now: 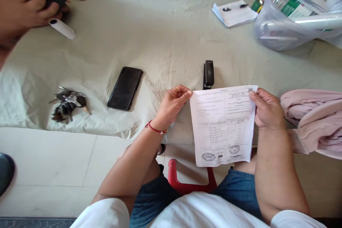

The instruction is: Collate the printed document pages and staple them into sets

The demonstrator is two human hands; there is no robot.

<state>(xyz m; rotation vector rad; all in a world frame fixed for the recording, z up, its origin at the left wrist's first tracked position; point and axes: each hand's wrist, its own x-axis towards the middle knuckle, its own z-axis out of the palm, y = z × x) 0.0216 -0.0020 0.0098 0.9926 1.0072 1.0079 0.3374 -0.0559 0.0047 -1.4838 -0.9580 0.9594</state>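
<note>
Here's the printed sheet, stretched between two pinches: left hand closed on one upper corner, right hand gripping the other, the page hanging past the desk's near edge. Only the top is held, so a slackened pinch could drop it toward the floor. Pulling outward could tear it; the stapler, just beyond, might snag it.

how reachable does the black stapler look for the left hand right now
Probably yes: the stapler lies just beyond the top edge of the paper, close to the left hand, its top uncovered. That hand's grip is on the paper's corner, though, so it would need to let go.
</note>
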